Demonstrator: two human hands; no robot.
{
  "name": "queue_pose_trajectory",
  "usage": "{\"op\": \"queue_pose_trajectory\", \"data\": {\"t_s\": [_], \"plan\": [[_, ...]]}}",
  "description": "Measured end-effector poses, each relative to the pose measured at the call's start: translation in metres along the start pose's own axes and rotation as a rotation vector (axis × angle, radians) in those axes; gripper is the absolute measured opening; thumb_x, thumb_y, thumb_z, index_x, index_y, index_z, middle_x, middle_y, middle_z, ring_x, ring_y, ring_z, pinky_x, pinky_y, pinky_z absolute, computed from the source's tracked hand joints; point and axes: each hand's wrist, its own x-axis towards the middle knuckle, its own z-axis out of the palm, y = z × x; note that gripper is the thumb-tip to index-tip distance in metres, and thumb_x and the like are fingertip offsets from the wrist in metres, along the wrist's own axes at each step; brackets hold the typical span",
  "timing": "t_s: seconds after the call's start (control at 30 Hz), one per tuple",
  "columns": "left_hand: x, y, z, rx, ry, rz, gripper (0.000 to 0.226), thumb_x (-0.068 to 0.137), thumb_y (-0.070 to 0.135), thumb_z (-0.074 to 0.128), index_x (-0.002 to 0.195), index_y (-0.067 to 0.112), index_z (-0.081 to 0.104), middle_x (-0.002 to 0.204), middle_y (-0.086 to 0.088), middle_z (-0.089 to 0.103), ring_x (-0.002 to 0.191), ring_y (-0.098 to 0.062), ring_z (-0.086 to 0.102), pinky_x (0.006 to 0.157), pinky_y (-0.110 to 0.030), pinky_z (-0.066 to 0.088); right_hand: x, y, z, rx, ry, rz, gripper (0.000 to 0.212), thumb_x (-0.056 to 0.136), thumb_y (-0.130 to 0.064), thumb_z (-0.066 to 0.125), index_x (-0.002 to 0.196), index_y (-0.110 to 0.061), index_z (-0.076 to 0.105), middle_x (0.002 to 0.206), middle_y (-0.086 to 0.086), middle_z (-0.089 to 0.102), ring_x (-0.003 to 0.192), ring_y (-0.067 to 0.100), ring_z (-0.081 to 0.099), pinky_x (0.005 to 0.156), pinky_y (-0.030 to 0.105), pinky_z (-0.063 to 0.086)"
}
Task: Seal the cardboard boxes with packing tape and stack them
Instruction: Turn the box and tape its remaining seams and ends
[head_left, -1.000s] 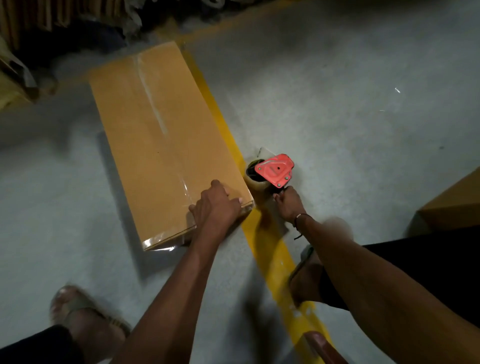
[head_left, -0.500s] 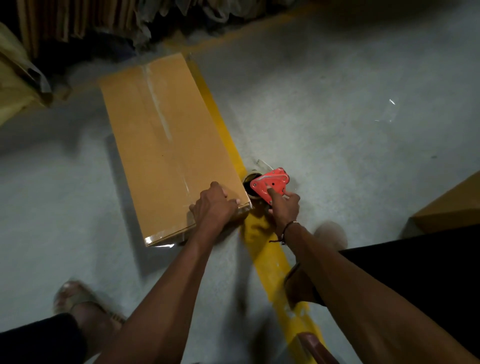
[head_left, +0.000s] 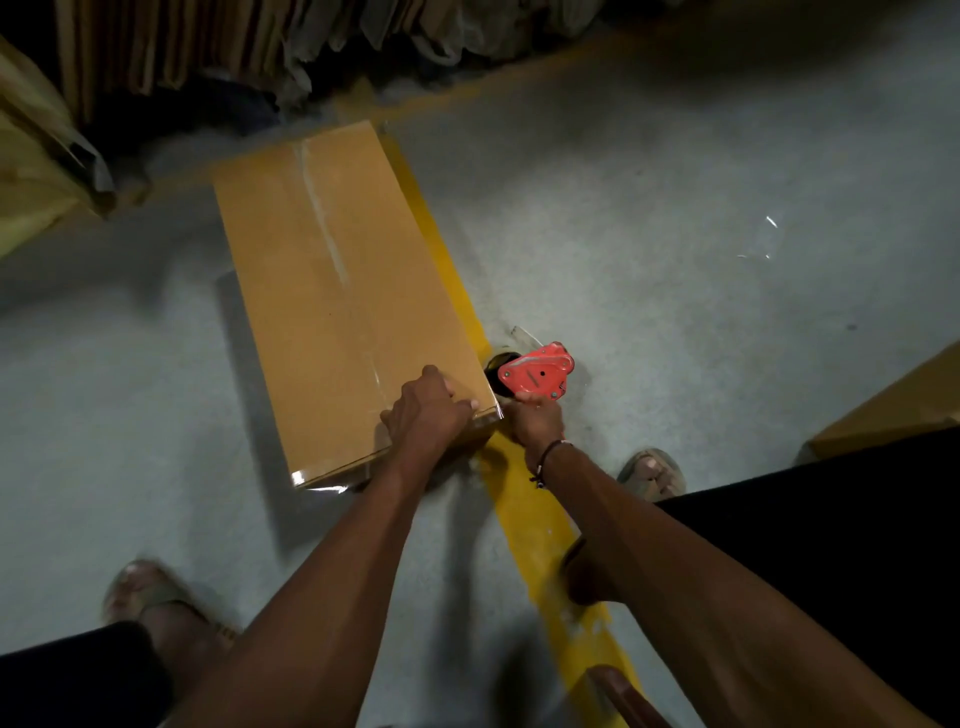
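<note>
Grey floor (head_left: 675, 234): one taped box (head_left: 332, 291), one red dispenser (head_left: 537, 371), two hands.

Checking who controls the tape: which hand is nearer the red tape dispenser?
Right. The right hand grips the red tape dispenser from below, beside the cardboard box. The left hand rests on the box's near corner, apart from the dispenser.
</note>
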Motion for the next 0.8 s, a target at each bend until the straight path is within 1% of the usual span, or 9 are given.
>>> {"op": "queue_pose_trajectory", "data": {"t_s": [0.03, 0.1, 0.17, 0.23, 0.3, 0.4, 0.53, 0.67, 0.8], "plan": [[0.002, -0.003, -0.001, -0.018, -0.002, 0.012, 0.038, 0.084, 0.046, 0.08, 0.107, 0.024, 0.058, 0.122, -0.006, 0.065, 0.116, -0.035, 0.062, 0.096, -0.042, 0.047, 0.002, -0.004, -0.002, -0.114, 0.099, -0.107, 0.002, 0.087, -0.017, 0.075, 0.088, -0.016, 0.074, 0.081, -0.002, 0.068, 0.084, 0.021, 0.065, 0.076, 0.03, 0.054], [0.004, -0.011, -0.002, -0.088, -0.001, 0.061, 0.035, 0.079, 0.044, 0.084, 0.092, 0.027, 0.057, 0.107, -0.002, 0.069, 0.101, -0.029, 0.066, 0.082, -0.036, 0.05, -0.004, -0.02, -0.004, -0.184, 0.097, -0.378, 0.007, 0.088, -0.019, 0.075, 0.092, -0.014, 0.073, 0.085, -0.002, 0.07, 0.084, 0.013, 0.064, 0.082, 0.029, 0.052], [0.001, -0.024, -0.004, -0.171, 0.0, 0.149, 0.027, 0.075, 0.034, 0.085, 0.083, 0.027, 0.061, 0.086, 0.004, 0.07, 0.084, -0.02, 0.067, 0.072, -0.034, 0.052, -0.013, -0.038, -0.002, -0.257, -0.073, -0.617, 0.009, 0.09, -0.019, 0.075, 0.09, -0.011, 0.071, 0.083, 0.003, 0.07, 0.075, 0.008, 0.062, 0.073, 0.027, 0.051], [-0.005, -0.043, -0.007, -0.166, 0.065, 0.271, 0.018, 0.076, 0.026, 0.082, 0.076, 0.028, 0.065, 0.075, 0.008, 0.064, 0.075, -0.017, 0.064, 0.067, -0.033, 0.049, -0.019, -0.05, 0.004, -0.449, -0.302, -0.797, 0.012, 0.089, -0.023, 0.077, 0.088, -0.013, 0.07, 0.079, 0.003, 0.071, 0.072, 0.011, 0.063, 0.067, 0.027, 0.05], [-0.013, -0.067, -0.008, -0.156, 0.133, 0.339, 0.018, 0.076, 0.034, 0.083, 0.075, 0.028, 0.066, 0.074, 0.009, 0.057, 0.073, -0.013, 0.057, 0.063, -0.031, 0.041, -0.024, -0.054, 0.011, -0.713, -0.482, -0.921, 0.011, 0.088, -0.027, 0.077, 0.088, -0.018, 0.071, 0.076, -0.004, 0.071, 0.07, 0.011, 0.064, 0.065, 0.031, 0.05], [-0.018, -0.093, -0.01, -0.163, 0.175, 0.445, 0.023, 0.079, 0.048, 0.072, 0.081, 0.028, 0.063, 0.076, 0.011, 0.055, 0.075, -0.011, 0.051, 0.064, -0.03, 0.038, -0.023, -0.049, 0.012, -1.078, -0.539, -1.127, 0.014, 0.088, -0.037, 0.074, 0.095, -0.026, 0.068, 0.086, -0.008, 0.067, 0.084, 0.015, 0.058, 0.068, 0.035, 0.046], [-0.016, -0.1, -0.007, 0.068, 0.17, 0.575, 0.018, 0.091, 0.035, 0.07, 0.095, 0.021, 0.06, 0.092, 0.003, 0.057, 0.089, -0.024, 0.053, 0.073, -0.041, 0.042, -0.018, -0.043, 0.009, -1.235, -0.586, -1.376, 0.021, 0.093, -0.039, 0.068, 0.105, -0.025, 0.059, 0.098, -0.001, 0.054, 0.094, 0.023, 0.048, 0.072, 0.038, 0.038], [-0.007, -0.106, -0.001, 0.308, 0.166, 0.668, 0.027, 0.095, 0.032, 0.069, 0.113, 0.013, 0.062, 0.106, -0.009, 0.058, 0.095, -0.03, 0.056, 0.077, -0.044, 0.046, -0.012, -0.047, 0.014, -1.461, -0.593, -1.581, 0.029, 0.102, -0.046, 0.05, 0.113, -0.019, 0.051, 0.102, 0.005, 0.05, 0.092, 0.024, 0.046, 0.072, 0.045, 0.045], [-0.002, -0.115, -0.002, 0.384, 0.134, 0.746, 0.033, 0.097, 0.025, 0.068, 0.125, 0.012, 0.056, 0.11, -0.013, 0.053, 0.097, -0.031, 0.053, 0.078, -0.042, 0.047, -0.014, -0.065, 0.019, -1.612, -0.799, -1.65, 0.035, 0.107, -0.045, 0.043, 0.119, -0.012, 0.049, 0.106, 0.008, 0.05, 0.092, 0.025, 0.047, 0.076, 0.045, 0.048]]}}
